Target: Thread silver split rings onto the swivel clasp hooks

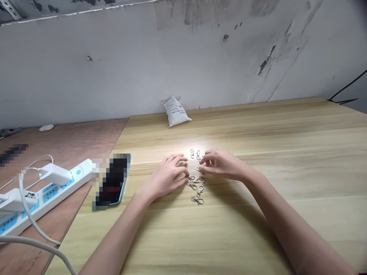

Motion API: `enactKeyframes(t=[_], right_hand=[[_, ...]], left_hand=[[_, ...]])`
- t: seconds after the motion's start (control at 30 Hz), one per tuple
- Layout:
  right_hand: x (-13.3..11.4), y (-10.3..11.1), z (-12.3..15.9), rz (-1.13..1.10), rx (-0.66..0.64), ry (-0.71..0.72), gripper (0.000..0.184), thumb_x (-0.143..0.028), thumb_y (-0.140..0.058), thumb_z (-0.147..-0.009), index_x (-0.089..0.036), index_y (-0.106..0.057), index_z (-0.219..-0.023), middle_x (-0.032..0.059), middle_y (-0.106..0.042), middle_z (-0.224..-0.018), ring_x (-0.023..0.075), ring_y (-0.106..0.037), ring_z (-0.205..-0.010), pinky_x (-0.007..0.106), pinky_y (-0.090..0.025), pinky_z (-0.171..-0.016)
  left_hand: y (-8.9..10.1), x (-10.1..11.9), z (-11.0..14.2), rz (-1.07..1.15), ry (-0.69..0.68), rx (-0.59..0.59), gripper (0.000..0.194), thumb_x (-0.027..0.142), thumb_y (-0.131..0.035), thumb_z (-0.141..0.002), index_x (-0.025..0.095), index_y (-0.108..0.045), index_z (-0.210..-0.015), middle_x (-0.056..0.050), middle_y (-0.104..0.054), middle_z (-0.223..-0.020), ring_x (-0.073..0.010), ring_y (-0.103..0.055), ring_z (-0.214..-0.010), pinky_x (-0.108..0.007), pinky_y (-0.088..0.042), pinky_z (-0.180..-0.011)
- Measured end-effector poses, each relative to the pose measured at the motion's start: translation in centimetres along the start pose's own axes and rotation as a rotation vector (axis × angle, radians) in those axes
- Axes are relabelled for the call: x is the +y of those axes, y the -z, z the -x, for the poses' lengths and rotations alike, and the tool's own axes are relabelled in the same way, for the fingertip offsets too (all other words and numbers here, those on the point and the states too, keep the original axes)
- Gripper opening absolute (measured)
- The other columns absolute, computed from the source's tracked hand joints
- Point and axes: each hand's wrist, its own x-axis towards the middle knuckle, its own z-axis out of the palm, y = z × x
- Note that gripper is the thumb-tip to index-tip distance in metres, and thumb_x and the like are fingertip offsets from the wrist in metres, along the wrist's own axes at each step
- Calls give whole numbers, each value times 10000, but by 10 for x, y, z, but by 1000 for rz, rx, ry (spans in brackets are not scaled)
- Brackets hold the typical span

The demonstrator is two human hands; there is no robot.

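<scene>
Several small silver swivel lobster clasps [200, 191] lie in a loose column on the light wooden table [266, 130]. One clasp [197, 199] lies apart at the near end. My left hand [166, 177] rests with curled fingertips at the clasps near the column's lower part [192, 182]. My right hand [220, 164] comes in from the right, its fingertips among the upper clasps [203, 162]. The fingers hide part of the column, and I cannot tell whether either hand grips a clasp.
A phone [113, 183], partly blurred out, lies left of my left hand. Beyond it, on a plywood board [60, 147], sit a white power strip [48, 194] with plugged-in adapters and cables. A white sack [175, 111] leans against the stained wall [143, 65].
</scene>
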Motion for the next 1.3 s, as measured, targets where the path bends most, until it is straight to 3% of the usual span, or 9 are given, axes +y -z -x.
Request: enactKeyframes(t=[0.27,0.43,0.73,0.97,1.03,1.13,1.3], right_hand=[[-7,-11,-4,173,-30,-92,100,-159,-610,-754,-190,-678,-688,15,-660,-719,118,-507,-612,250,-281,-540],[-11,-15,-4,41,-109,-156,32,-174,-618,-695,-198,-608,-677,-24,-650,-660,101,-493,-571,231,-287,-525],[-8,-23,-5,-29,-27,-81,59,-141,-611,-694,-195,-591,-681,-5,-636,-704,112,-494,-607,234,-304,-549],[-10,-24,-6,-154,-40,-32,236,-41,-542,-746,-201,-624,-899,-44,-591,-647,94,-477,-560,224,-298,-548],[-12,-23,-6,-264,-46,-45,202,-74,-543,-788,-194,-616,-934,-41,-586,-646,99,-493,-568,226,-323,-554],[-16,-26,-8,-601,-2,-119,97,-204,-582,-843,-176,-600,-934,-9,-620,-692,118,-557,-618,236,-386,-570],[-24,-38,-15,-1065,85,-296,289,-392,-736,-753,-166,-593,-866,15,-659,-693,121,-600,-579,243,-423,-544]], left_hand=[[-8,8,-2,101,-42,-15,85,275,-615,-895,265,-694,-924,-47,-568,-1301,-255,-392,-1331,-496,-413,-1049],[-6,7,-2,79,-14,47,109,252,-584,-909,238,-680,-959,-74,-573,-1278,-252,-427,-1294,-481,-422,-1035],[-6,2,-3,10,-16,89,113,206,-559,-912,219,-671,-912,-67,-611,-1208,-251,-478,-1239,-486,-430,-998],[-4,2,-3,-14,-14,107,127,198,-552,-914,222,-676,-904,-71,-618,-1197,-247,-507,-1199,-466,-433,-972],[-4,2,-4,-23,-16,124,124,199,-558,-913,225,-680,-914,-67,-623,-1183,-236,-522,-1175,-443,-432,-965],[-4,3,-4,-44,-21,180,144,212,-576,-909,249,-682,-998,-58,-627,-1163,-222,-542,-1135,-410,-430,-938],[-5,4,-5,-126,-15,320,130,276,-618,-900,267,-691,-1007,-47,-645,-1118,-220,-552,-1093,-387,-416,-906]])
